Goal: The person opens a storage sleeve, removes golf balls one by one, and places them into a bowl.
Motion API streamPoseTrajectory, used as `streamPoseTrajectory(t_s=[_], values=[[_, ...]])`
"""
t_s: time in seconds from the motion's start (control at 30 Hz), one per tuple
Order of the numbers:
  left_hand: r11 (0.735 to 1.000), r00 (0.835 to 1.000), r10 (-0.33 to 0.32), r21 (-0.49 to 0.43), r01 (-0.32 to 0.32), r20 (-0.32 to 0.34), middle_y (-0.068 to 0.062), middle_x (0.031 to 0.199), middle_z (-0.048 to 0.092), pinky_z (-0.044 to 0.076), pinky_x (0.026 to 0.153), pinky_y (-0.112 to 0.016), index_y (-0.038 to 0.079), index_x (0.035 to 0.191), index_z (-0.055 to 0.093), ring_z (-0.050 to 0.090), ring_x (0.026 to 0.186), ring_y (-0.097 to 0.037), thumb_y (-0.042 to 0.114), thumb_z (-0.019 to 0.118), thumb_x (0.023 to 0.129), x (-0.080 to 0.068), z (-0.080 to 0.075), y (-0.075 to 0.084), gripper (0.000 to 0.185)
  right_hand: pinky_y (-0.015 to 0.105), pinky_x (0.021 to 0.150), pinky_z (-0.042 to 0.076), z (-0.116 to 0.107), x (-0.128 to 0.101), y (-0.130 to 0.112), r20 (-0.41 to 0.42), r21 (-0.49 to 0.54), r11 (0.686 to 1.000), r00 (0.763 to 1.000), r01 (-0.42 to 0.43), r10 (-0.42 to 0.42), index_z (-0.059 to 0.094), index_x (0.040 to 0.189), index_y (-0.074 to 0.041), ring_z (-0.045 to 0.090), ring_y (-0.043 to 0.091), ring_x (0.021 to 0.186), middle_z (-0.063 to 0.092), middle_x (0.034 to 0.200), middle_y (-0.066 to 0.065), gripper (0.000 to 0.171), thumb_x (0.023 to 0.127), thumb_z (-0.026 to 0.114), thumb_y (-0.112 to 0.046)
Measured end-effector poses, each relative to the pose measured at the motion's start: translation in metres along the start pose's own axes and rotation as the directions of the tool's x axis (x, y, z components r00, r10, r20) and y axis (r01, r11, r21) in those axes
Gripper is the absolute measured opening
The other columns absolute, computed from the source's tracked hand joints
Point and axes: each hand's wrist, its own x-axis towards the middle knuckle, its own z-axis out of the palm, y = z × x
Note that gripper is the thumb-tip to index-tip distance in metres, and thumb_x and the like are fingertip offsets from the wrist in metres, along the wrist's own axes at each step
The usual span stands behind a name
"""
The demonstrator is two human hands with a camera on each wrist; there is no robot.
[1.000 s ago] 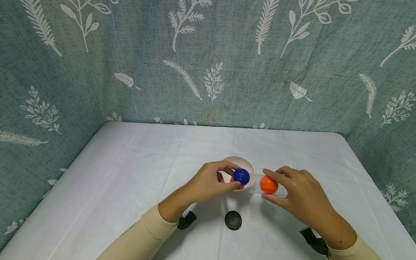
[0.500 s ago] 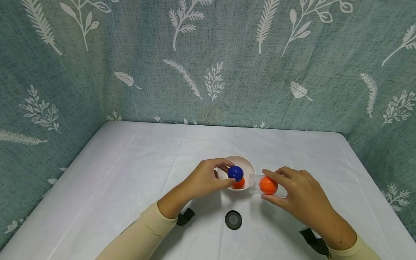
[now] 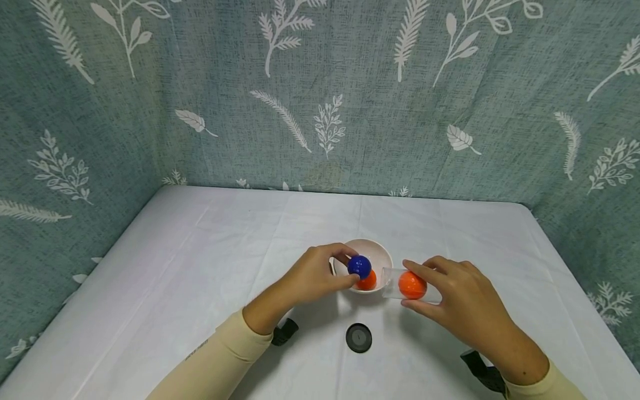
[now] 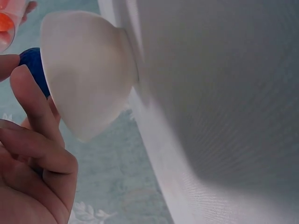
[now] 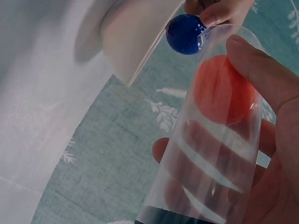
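Observation:
My left hand (image 3: 316, 276) pinches a shiny blue ball (image 3: 359, 266) between thumb and fingers, over the near left part of a pale pink bowl (image 3: 379, 256). In the bowl lies an orange ball (image 3: 367, 281), partly covered by the blue one in the head view. My right hand (image 3: 457, 291) grips a clear plastic tube (image 5: 205, 154) tipped on its side, its open end towards the bowl. Inside the tube, near that open end, sits another orange ball (image 5: 224, 89). The tube's other end is dark (image 5: 173, 217).
A round black lid (image 3: 359, 338) lies on the white-covered table (image 3: 240, 239), in front of the bowl. Black camera mounts (image 3: 285, 332) show at both wrists. Patterned green cloth (image 3: 210, 111) hangs behind and beside the table.
My left hand has drawn the blue ball leftward, away from the tube's mouth and over the bowl. The right hand and tube have stayed nearly still.

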Motion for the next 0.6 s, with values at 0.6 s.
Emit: streamPoseTrajectory(t_s=[0.6], values=[[0.993, 0.998, -0.053, 0.107, 0.056, -0.027, 0.002, 0.104, 0.073, 0.039, 0.055, -0.024, 0.018, 0.122, 0.068, 0.050, 0.064, -0.013, 0.031, 0.078, 0.086, 0.018, 0.003, -0.001, 0.039, 0.046, 0.078, 0.056, -0.004, -0.001, 0.003, 0.017, -0.005, 1.000, 1.000, -0.020, 0.020, 0.072, 0.124, -0.022, 0.064, 0.020, 0.082, 0.069, 0.099, 0.003, 0.066, 0.066, 0.091, -0.046]])
